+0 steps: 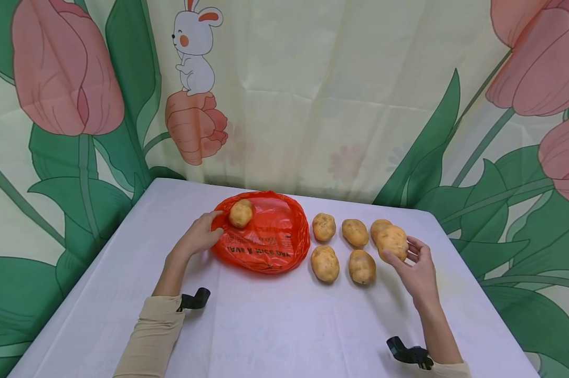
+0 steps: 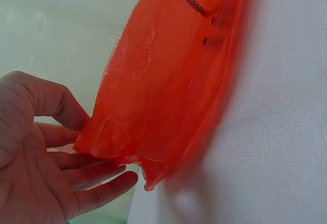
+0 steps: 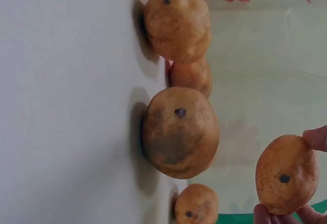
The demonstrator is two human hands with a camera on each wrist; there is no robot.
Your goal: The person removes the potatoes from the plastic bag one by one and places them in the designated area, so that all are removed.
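My left hand (image 1: 200, 234) is at the left rim of a red plastic bag (image 1: 284, 231), its thumb and fingers pinching the edge. In the left wrist view, the bag (image 2: 153, 81) rises as a thin wall from the tabletop. One potato (image 1: 241, 213) lies inside on the left. At the right, my right hand (image 1: 419, 270) holds a potato (image 1: 392, 243) between thumb and fingers, raised over the table; the right wrist view shows this potato (image 3: 287, 175) apart from the others. It partly hides another potato (image 1: 380, 227) behind it.
Between bag and right hand sit several potatoes in two rows: a back one (image 1: 324, 227) beside the bag, another back one (image 1: 355, 233), and two in front, one (image 1: 325, 263) left and one (image 1: 362, 266) right. A white cloth covers the table (image 1: 275, 325); a printed curtain (image 1: 313, 94) hangs behind.
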